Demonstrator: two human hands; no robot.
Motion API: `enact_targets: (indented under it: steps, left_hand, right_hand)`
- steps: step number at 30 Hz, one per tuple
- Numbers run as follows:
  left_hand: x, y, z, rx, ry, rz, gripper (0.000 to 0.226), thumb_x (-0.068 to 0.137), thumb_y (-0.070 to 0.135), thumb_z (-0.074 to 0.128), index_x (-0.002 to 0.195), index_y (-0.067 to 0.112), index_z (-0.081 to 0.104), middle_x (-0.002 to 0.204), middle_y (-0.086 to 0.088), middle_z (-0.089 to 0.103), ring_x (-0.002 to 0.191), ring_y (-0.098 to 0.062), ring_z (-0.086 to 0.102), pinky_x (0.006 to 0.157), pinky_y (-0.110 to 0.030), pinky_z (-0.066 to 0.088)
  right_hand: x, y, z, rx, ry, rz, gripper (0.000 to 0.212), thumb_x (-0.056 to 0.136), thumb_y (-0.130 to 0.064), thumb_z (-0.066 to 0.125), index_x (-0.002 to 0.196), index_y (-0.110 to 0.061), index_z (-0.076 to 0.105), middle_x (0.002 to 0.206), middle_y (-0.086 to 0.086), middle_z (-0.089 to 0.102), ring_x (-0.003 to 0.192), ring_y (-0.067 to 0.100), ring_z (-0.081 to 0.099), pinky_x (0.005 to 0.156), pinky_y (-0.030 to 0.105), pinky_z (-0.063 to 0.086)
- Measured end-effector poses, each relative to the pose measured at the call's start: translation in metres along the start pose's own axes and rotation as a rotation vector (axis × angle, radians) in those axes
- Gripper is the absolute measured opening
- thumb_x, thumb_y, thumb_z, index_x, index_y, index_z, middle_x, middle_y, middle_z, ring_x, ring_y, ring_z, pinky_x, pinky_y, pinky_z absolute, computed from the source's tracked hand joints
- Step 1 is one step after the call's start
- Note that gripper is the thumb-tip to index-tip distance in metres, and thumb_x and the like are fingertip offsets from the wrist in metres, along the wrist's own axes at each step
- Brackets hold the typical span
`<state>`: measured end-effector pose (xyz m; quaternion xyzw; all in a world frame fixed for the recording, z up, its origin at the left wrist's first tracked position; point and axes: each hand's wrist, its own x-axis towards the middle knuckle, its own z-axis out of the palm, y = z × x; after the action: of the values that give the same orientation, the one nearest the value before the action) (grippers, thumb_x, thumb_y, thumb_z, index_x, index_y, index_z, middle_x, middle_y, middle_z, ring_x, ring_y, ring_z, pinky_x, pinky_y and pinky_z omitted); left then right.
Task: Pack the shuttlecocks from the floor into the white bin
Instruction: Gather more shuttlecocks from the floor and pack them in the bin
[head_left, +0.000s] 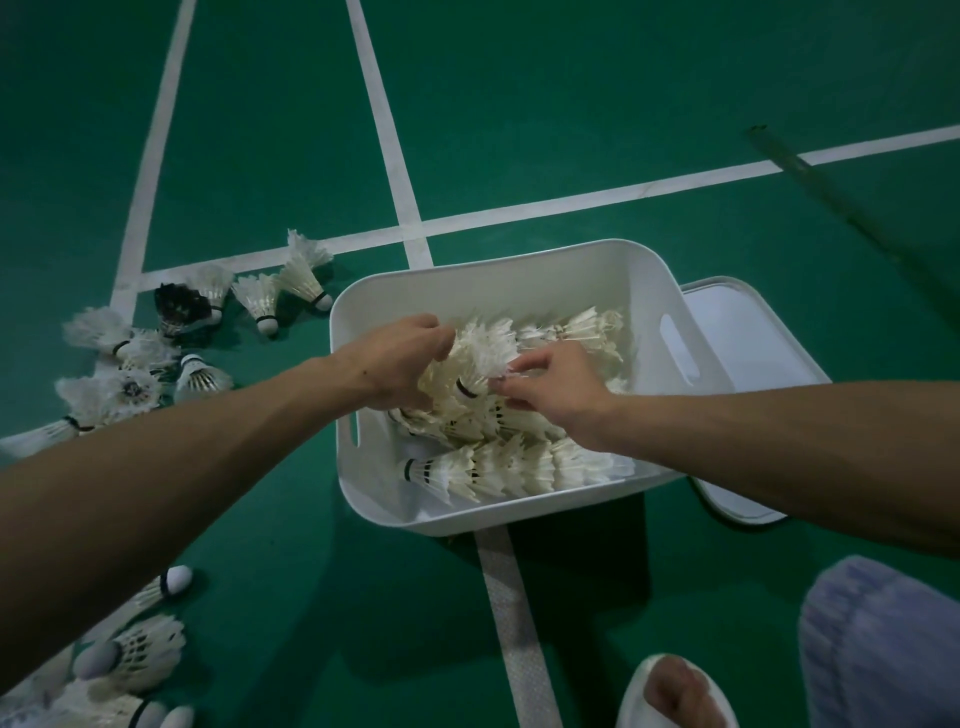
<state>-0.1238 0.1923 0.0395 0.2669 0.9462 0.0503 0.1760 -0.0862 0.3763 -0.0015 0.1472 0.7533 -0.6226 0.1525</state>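
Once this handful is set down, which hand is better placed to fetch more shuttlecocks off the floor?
Left, probably. The loose shuttlecocks lie on the floor on the left hand's side of the white bin; the right hand would have to cross over the bin.

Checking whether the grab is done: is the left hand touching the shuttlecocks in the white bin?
Touching. The head view shows the left hand with fingers closed around shuttlecocks over the white bin.

White bin (498, 275), green floor (571, 104)
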Motion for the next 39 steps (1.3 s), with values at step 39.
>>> enact_targets:
  steps: [39]
  left_hand:
    - [0.003,0.001,0.005,0.095,-0.010,-0.047,0.046,0.080,0.029,0.073,0.120,0.013,0.058,0.114,-0.006,0.056,0.099,-0.022,0.054,0.083,-0.033,0.050]
  right_hand:
    - [0.012,-0.014,0.002,-0.830,-0.302,-0.381,0.048,0.074,-0.039,0.079,0.112,-0.012,0.069,0.110,0.001,0.070,0.089,0.007,0.060,0.078,0.018,0.044]
